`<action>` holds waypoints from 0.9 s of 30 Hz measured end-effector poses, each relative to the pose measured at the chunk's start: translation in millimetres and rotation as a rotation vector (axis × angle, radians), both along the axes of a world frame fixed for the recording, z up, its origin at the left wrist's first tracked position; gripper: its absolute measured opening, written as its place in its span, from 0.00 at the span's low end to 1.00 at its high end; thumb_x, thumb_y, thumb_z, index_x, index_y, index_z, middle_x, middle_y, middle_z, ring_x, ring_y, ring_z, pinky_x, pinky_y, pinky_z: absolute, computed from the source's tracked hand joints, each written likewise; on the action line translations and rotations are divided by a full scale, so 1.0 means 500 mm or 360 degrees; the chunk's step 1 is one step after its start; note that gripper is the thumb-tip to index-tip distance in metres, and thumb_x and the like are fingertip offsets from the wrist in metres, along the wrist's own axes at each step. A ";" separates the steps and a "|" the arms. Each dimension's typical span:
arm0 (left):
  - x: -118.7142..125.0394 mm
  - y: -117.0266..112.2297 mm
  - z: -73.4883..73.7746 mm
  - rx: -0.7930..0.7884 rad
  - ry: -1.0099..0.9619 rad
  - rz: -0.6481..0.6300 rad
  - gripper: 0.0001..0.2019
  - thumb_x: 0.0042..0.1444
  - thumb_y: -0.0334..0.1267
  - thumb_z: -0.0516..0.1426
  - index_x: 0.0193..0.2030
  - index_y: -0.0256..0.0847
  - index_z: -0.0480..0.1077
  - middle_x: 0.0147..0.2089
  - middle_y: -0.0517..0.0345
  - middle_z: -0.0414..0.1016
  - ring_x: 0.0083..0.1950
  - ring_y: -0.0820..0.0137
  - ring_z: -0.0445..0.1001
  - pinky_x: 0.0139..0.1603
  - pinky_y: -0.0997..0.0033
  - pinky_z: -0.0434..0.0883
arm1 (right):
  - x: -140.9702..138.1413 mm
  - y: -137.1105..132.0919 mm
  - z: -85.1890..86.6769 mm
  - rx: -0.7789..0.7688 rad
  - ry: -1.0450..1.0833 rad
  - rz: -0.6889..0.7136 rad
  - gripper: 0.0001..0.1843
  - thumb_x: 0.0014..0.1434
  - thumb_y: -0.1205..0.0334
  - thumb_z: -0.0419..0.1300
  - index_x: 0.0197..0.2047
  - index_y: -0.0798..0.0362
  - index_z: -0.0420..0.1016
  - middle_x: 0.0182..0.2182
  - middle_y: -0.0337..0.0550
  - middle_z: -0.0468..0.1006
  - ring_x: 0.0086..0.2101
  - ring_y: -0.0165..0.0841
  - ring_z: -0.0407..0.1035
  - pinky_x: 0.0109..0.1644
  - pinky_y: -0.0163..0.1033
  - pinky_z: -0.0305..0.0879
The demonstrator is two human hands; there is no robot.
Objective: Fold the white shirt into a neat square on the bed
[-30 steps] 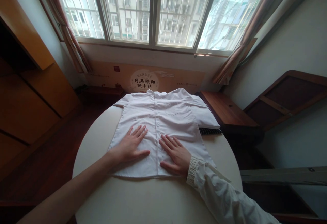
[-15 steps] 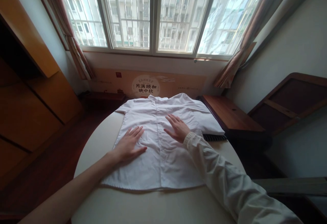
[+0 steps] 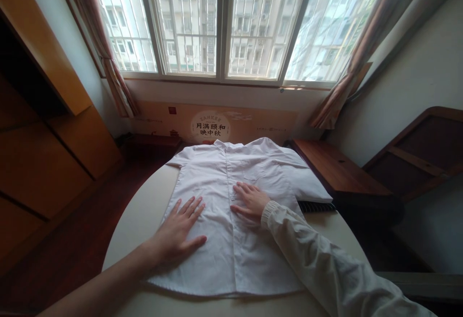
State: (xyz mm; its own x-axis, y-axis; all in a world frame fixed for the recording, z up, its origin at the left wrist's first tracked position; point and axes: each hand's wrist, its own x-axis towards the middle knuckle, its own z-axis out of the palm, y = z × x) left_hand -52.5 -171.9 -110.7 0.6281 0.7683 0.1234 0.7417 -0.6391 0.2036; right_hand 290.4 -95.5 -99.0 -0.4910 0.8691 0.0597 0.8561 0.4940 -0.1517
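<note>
A white short-sleeved shirt (image 3: 220, 182) lies spread front-up on a round cream table (image 3: 144, 215), collar toward the window. My left hand (image 3: 179, 230) rests flat on the shirt's lower left side, fingers spread, arm bare. My right hand (image 3: 249, 199) lies flat near the button line just below the chest pocket, fingers stretched out; its arm wears a pale long sleeve. Neither hand holds anything.
A dark wooden bench or side table (image 3: 336, 172) stands to the right behind the table. A cardboard panel with printed characters (image 3: 211, 126) leans under the window. Wooden cabinets (image 3: 54, 129) line the left wall. Curtains hang at both window sides.
My right hand slid up from the shirt's hem to the chest, then drew slightly back toward the middle. My left hand stayed flat on the lower left. The view shifted slightly.
</note>
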 end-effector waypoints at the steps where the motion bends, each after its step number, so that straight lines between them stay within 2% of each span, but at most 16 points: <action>1: 0.000 -0.001 0.000 -0.0005 0.0006 0.0000 0.45 0.70 0.66 0.53 0.85 0.54 0.40 0.85 0.52 0.43 0.85 0.46 0.45 0.82 0.34 0.44 | -0.006 0.019 0.011 0.0030 0.0008 -0.0015 0.45 0.70 0.31 0.54 0.78 0.55 0.63 0.75 0.58 0.64 0.71 0.54 0.61 0.75 0.56 0.56; 3: 0.002 -0.003 0.004 -0.0020 0.0025 0.0005 0.45 0.70 0.66 0.52 0.85 0.54 0.40 0.85 0.53 0.42 0.85 0.47 0.44 0.82 0.34 0.43 | -0.024 0.066 0.030 0.0127 0.0033 -0.0073 0.44 0.71 0.35 0.54 0.78 0.56 0.62 0.75 0.59 0.64 0.71 0.53 0.59 0.76 0.55 0.54; 6: 0.004 -0.005 0.011 -0.0027 0.0044 0.0012 0.44 0.70 0.66 0.51 0.85 0.54 0.40 0.86 0.54 0.41 0.85 0.47 0.43 0.83 0.35 0.44 | -0.058 0.146 0.041 0.0163 0.0020 -0.0191 0.44 0.72 0.38 0.53 0.80 0.58 0.56 0.80 0.56 0.52 0.77 0.51 0.46 0.80 0.54 0.42; 10: 0.004 -0.006 0.016 -0.0037 0.0053 0.0015 0.44 0.70 0.67 0.52 0.85 0.54 0.41 0.85 0.53 0.42 0.85 0.47 0.44 0.83 0.36 0.46 | -0.102 0.223 0.015 0.0100 0.0060 -0.0378 0.45 0.75 0.38 0.47 0.82 0.60 0.48 0.81 0.55 0.45 0.79 0.47 0.39 0.81 0.51 0.36; 15: -0.002 -0.014 0.022 -0.0043 0.0009 -0.0027 0.45 0.69 0.67 0.54 0.85 0.54 0.43 0.85 0.53 0.44 0.85 0.46 0.45 0.83 0.35 0.46 | -0.120 0.246 -0.035 0.0015 0.0097 -0.0457 0.44 0.76 0.40 0.43 0.82 0.62 0.48 0.81 0.58 0.46 0.79 0.45 0.41 0.80 0.53 0.36; 17: -0.008 -0.008 0.032 -0.0046 -0.0040 -0.0074 0.45 0.66 0.67 0.56 0.83 0.53 0.50 0.84 0.52 0.50 0.83 0.46 0.51 0.82 0.38 0.50 | -0.115 0.244 -0.045 0.0030 0.0093 -0.0435 0.44 0.76 0.39 0.43 0.82 0.62 0.48 0.81 0.57 0.46 0.79 0.45 0.41 0.80 0.53 0.36; 19: -0.020 0.017 0.044 -0.0043 -0.0165 -0.0033 0.38 0.66 0.65 0.58 0.77 0.53 0.63 0.79 0.52 0.64 0.78 0.49 0.63 0.79 0.46 0.60 | -0.108 0.241 -0.050 0.0043 0.0084 -0.0410 0.45 0.76 0.38 0.43 0.82 0.61 0.47 0.81 0.57 0.47 0.79 0.45 0.42 0.80 0.53 0.36; 20: -0.031 0.040 0.050 -0.0032 -0.0259 0.0050 0.33 0.66 0.64 0.58 0.72 0.52 0.69 0.74 0.52 0.71 0.74 0.51 0.69 0.76 0.50 0.65 | -0.105 0.240 -0.050 0.0044 0.0083 -0.0401 0.45 0.76 0.37 0.43 0.83 0.60 0.47 0.81 0.56 0.47 0.79 0.46 0.42 0.80 0.52 0.36; 22: -0.061 0.106 0.061 0.0018 -0.0491 0.0391 0.25 0.69 0.61 0.54 0.62 0.49 0.75 0.65 0.51 0.79 0.66 0.54 0.77 0.69 0.56 0.72 | -0.102 0.238 -0.051 0.0044 0.0091 -0.0396 0.46 0.75 0.36 0.43 0.83 0.59 0.46 0.81 0.55 0.47 0.79 0.46 0.42 0.80 0.52 0.37; 24: -0.102 0.193 0.069 0.0053 -0.0616 0.0785 0.25 0.68 0.61 0.52 0.56 0.44 0.76 0.62 0.48 0.80 0.64 0.53 0.77 0.68 0.56 0.71 | -0.101 0.237 -0.050 0.0045 0.0102 -0.0393 0.46 0.75 0.36 0.43 0.83 0.58 0.46 0.81 0.54 0.47 0.79 0.46 0.42 0.80 0.53 0.38; 27: -0.167 0.323 0.076 -0.0166 -0.0556 0.1489 0.27 0.68 0.60 0.50 0.50 0.37 0.76 0.58 0.37 0.81 0.61 0.47 0.78 0.59 0.56 0.74 | -0.102 0.236 -0.048 0.0043 0.0110 -0.0393 0.45 0.75 0.36 0.43 0.83 0.58 0.48 0.81 0.53 0.48 0.78 0.46 0.42 0.80 0.53 0.37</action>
State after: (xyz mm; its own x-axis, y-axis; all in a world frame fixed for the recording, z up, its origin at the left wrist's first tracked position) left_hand -136.2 -10.3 -72.6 -0.2925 0.9521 0.0896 0.8246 0.2037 0.5278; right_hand 239.5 22.3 -122.8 -0.2578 0.9598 0.1108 0.9394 0.2758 -0.2034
